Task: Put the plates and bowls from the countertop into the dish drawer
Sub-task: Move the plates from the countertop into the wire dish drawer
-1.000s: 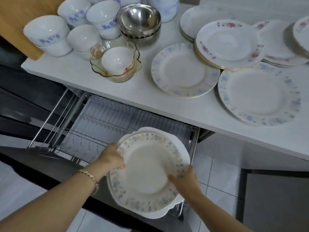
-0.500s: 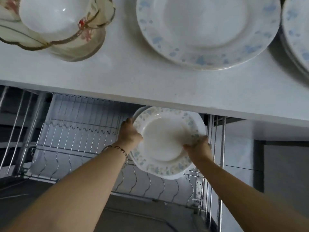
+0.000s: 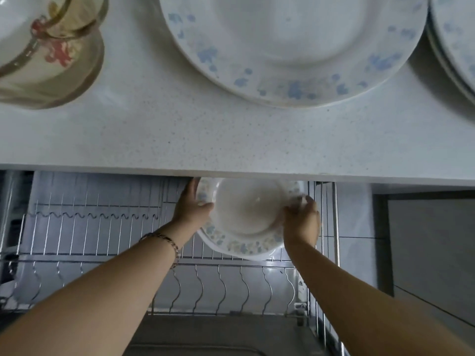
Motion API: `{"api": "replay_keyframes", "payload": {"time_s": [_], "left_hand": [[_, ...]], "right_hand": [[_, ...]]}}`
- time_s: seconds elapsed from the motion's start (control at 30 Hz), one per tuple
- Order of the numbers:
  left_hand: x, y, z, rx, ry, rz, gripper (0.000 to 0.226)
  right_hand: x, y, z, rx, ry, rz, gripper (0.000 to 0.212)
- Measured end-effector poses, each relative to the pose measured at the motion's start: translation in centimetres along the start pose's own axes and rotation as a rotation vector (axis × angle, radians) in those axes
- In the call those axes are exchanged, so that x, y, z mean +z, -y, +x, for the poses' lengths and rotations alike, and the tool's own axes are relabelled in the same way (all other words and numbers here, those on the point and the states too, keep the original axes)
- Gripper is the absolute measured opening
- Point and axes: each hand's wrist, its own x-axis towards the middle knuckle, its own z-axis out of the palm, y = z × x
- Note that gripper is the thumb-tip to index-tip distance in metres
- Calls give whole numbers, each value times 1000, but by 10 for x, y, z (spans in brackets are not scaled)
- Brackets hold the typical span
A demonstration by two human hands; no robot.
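Both hands hold a small stack of floral-rimmed plates [image 3: 246, 217] deep in the open dish drawer [image 3: 102, 237], its far edge hidden under the countertop lip. My left hand [image 3: 191, 206] grips the stack's left rim; my right hand [image 3: 300, 217] grips the right rim. The stack sits over the wire rack at the drawer's right side. On the white countertop [image 3: 231, 140] above lie a blue-flowered plate [image 3: 290, 47] and, at the right edge, another stack of plates [image 3: 455, 42].
An amber glass bowl [image 3: 51, 60] with a white bowl inside stands at the counter's top left. The drawer's wire dividers [image 3: 221, 286] run along the front row, with upright wires to the left. A dark cabinet front [image 3: 431, 253] is on the right.
The plates moved from in front of the drawer further back and down into it, under the counter edge. My view has tilted closer to the countertop.
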Motion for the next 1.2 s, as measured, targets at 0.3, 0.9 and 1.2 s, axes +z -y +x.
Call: {"api": "replay_keyframes", "payload": {"time_s": [0.3, 0.9, 1.2], "left_hand": [[16, -20, -32, -66, 100, 166, 90], [67, -323, -208, 292, 37, 12, 25], [58, -408, -147, 68, -434, -146, 57]], "right_hand": [[-19, 3, -26, -130, 261, -204, 66], [-363, 159, 12, -484, 45, -149, 31], [-313, 263, 94, -287, 518, 332, 12]]}}
